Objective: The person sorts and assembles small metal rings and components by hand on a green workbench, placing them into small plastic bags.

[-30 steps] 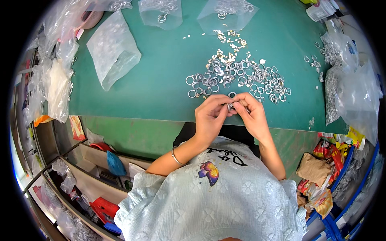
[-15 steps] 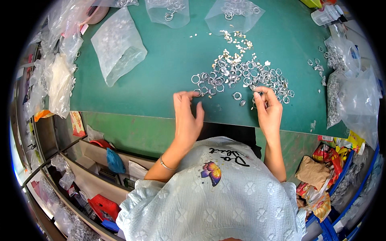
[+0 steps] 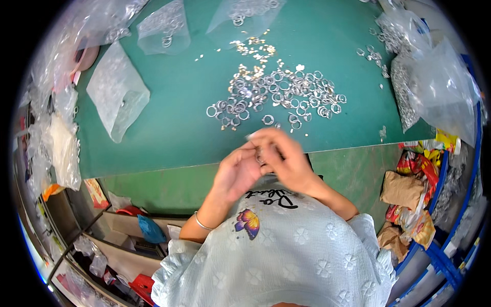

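My two hands meet just in front of the table's near edge. My left hand (image 3: 238,173) is half curled with the palm turned up, and a small silver ring (image 3: 260,155) shows at its fingertips. My right hand (image 3: 287,157) bends over those fingertips; its own fingers are smeared by motion and partly hidden. Beyond them lies a spread pile of silver rings (image 3: 302,89) on the green table (image 3: 174,112). Single rings, such as one ring (image 3: 268,119), lie on the pile's near side. Small pale and gold-coloured pieces (image 3: 253,49) are scattered behind the pile.
A frosted plastic bag (image 3: 117,94) lies at the left. Bags with rings, including one clear bag (image 3: 164,30), lie at the back. A large bag of rings (image 3: 404,94) stands at the right edge. Below are shelves (image 3: 128,230) at left and snack packets (image 3: 409,194) at right.
Both hands have drawn back from the rings and come together off the table edge, the right moving left across to the left hand. The view has shifted to the right.
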Motion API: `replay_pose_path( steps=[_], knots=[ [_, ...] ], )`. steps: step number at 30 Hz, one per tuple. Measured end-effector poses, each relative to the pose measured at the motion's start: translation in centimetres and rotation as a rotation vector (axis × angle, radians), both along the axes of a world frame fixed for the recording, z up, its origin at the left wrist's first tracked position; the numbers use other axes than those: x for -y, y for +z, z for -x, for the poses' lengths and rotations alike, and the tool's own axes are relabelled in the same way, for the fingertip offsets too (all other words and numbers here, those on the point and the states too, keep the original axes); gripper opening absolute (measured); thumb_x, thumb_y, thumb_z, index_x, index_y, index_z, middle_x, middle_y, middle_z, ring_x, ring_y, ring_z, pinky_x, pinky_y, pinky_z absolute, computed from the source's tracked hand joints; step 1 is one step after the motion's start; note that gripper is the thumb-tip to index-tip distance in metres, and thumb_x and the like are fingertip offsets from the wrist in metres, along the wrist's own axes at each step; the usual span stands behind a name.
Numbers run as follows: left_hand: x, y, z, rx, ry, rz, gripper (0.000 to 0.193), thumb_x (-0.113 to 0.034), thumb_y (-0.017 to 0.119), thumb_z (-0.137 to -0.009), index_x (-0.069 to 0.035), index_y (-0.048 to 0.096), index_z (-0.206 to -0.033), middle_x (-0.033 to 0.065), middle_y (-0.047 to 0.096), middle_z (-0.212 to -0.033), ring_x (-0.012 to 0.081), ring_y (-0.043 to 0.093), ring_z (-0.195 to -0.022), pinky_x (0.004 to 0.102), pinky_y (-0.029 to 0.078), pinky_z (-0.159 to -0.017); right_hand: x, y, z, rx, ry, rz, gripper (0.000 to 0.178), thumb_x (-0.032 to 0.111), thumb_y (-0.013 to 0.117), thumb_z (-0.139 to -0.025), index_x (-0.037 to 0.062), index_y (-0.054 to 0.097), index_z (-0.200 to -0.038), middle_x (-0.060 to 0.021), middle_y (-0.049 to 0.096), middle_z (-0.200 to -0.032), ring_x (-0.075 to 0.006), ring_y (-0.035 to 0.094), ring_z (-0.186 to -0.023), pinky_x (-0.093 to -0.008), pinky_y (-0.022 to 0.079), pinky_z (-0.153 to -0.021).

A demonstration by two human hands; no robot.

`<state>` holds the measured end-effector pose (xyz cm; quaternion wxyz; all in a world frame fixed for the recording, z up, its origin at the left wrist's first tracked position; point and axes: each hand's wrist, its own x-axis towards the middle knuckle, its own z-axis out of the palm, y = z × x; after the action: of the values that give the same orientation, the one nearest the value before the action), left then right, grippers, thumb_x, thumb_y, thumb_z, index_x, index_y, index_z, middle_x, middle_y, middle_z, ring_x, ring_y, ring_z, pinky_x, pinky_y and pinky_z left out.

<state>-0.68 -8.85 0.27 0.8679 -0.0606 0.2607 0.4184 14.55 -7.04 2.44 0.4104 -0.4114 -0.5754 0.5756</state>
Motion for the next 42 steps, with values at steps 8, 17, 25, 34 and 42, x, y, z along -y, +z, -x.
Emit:
replay_pose_path(
  steps=[8,17,25,34,42],
  knots=[
    [-2.0,-0.9,-2.5,-0.067,-0.002,0.179,0.025,-0.027,0.049,-0.099,-0.005,0.058,-0.092,0.0027,0.059,-0.081,0.0100,0.057,-0.065,0.0240,0.047,-0.056,-0.8,-0.6,-2.9,0.256,-0.053,-0.515,0.021,0.006,0.068,-0.077,0.0040,0.066,-0.099,-0.0070,0.064,-0.099,-0.0249,0.059,-0.099,-0.0375,0.040,-0.088],
    [-2.4,-0.9,-2.3,-0.613,0.000,-0.262,0.023,-0.007,0.052,-0.096,0.001,0.061,-0.116,0.0043,0.060,-0.084,0.0069,0.046,-0.055,0.0189,0.036,-0.047,-3.7,-3.4,-7.1,1.020,-0.133,-0.435,0.055,0.027,0.069,-0.081,0.0037,0.052,-0.128,-0.0157,0.044,-0.138,-0.0344,0.033,-0.135,-0.0543,0.021,-0.109],
    [-3.6,-1.7,3.1,-1.733,0.135,-0.568,0.018,-0.001,0.067,-0.084,0.001,0.066,-0.103,-0.0028,0.048,-0.064,0.0048,0.037,-0.054,0.0199,0.031,-0.049,-2.3,-3.2,-8.1,0.744,-0.157,-0.493,0.024,0.014,0.072,-0.078,0.0048,0.066,-0.099,-0.0095,0.060,-0.119,-0.0299,0.048,-0.125,-0.0495,0.029,-0.106],
    [-5.8,-1.3,4.9,-1.982,-0.105,-0.640,0.020,-0.002,0.072,-0.077,-0.002,0.064,-0.096,0.0067,0.049,-0.066,0.0156,0.046,-0.053,0.0286,0.041,-0.052,-3.7,-3.4,-9.0,0.723,-0.398,-0.497,0.016,0.002,0.066,-0.080,0.0029,0.068,-0.096,-0.0091,0.064,-0.105,-0.0277,0.057,-0.107,-0.0373,0.039,-0.093],
    [-6.0,-2.0,5.4,-2.071,-0.109,-0.848,0.010,-0.003,0.070,-0.079,-0.003,0.063,-0.086,0.0099,0.055,-0.075,0.0215,0.054,-0.058,0.0332,0.044,-0.054,-6.4,-3.1,-10.8,0.743,-0.478,-0.450,0.016,0.005,0.065,-0.082,0.0041,0.067,-0.098,-0.0075,0.064,-0.104,-0.0249,0.057,-0.101,-0.0347,0.039,-0.088]
  ],
)
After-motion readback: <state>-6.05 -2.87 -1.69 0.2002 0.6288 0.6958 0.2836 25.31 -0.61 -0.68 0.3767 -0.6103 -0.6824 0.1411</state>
